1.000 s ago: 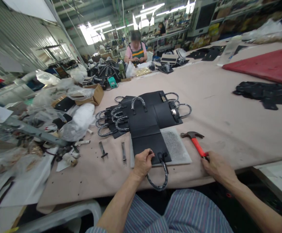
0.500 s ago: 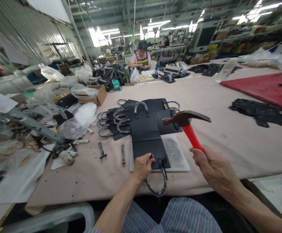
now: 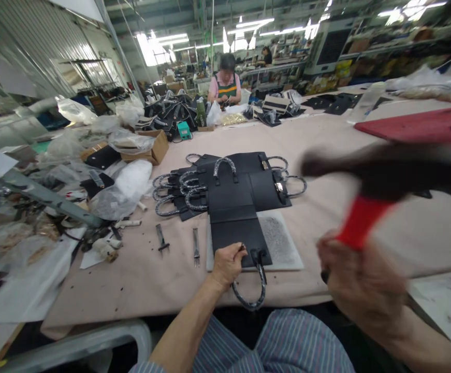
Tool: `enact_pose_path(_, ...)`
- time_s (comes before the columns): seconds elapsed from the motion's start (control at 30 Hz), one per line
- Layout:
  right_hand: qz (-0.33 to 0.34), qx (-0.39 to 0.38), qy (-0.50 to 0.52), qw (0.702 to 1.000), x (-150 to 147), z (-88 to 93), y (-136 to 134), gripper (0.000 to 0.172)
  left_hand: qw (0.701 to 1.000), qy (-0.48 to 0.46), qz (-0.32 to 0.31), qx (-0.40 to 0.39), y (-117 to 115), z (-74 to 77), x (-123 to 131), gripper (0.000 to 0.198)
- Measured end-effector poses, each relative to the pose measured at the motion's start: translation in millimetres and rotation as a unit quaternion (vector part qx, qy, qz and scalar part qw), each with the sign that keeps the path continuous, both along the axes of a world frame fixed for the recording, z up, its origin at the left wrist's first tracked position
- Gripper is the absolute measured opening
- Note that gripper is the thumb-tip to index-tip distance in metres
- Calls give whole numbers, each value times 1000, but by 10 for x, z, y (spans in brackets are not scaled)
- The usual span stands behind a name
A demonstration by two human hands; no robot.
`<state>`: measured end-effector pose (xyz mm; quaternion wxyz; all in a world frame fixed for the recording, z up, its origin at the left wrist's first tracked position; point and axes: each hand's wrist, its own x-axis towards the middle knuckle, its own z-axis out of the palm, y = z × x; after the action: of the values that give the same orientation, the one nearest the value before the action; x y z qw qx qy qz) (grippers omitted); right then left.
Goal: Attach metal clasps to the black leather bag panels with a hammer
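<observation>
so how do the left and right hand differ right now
The left hand rests on the near edge of the black panel on the table; the right hand is raised above it. The left hand pinches a small dark piece; the right hand grips a red-handled hammer. The left hand is sharp, the right hand blurred. Both are bare.

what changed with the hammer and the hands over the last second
The right hand lifted the red-handled hammer off the table, where it lay a second ago, and swung it up toward the camera; it is now raised and blurred. The left hand stayed put, pinching a small metal piece on the black bag panel over the grey pad. The pronged tool beside it lies unmoved.
</observation>
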<state>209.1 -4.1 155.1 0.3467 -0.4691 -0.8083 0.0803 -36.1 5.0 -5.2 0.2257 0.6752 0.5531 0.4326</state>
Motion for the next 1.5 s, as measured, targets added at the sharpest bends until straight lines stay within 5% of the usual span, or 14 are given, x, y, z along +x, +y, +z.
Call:
enact_pose_path(0.1, 40, -58, -83, 994, 32, -327, -46, 37, 1000, 14, 6, 7, 0, -8, -1, 14)
enact_pose_path(0.23, 10, -196, -166, 966, 279, -530, 20, 35, 1000, 19, 4, 1, -4, 6, -2, 17)
enact_pose_path(0.37, -60, -326, -45, 942, 641, -838, 193, 44, 1000, -1, 3, -6, -12, 21, -3, 15)
enact_pose_path(0.53, -210, -491, 112, 838, 1012, -1316, 408, 42, 1000, -12, -1, -9, -11, 17, -2, 13)
enact_pose_path(0.67, -194, -450, -23, 871, 1122, -1425, 504, 45, 1000, -12, 6, -9, -11, 14, 0, 13)
enact_pose_path(0.93, -240, -299, -166, 908, 927, -1341, 572, 26, 1000, -7, 21, 19, 7, -7, 6, 16)
enact_pose_path(1.1, -55, -101, -149, 982, 351, -1368, 488, 33, 999, -4, 42, -9, -23, 28, 21, 17)
enact_pose_path(1.2, 45, -50, -128, 989, -44, -1466, 371, 38, 997, -5, 51, -50, -70, 90, 62, 17)
enact_pose_path(1.3, 63, -40, -130, 989, -237, -1581, 280, 44, 991, -47, 84, -99, -63, 178, 138, 16)
enact_pose_path(1.37, 64, -39, -134, 988, -247, -1640, 267, 46, 970, -141, 161, -117, 6, 243, 161, 22)
enact_pose_path(1.5, 72, -35, -136, 987, -190, -1684, 296, 45, 864, -380, 321, -78, 171, 364, 13, 42)
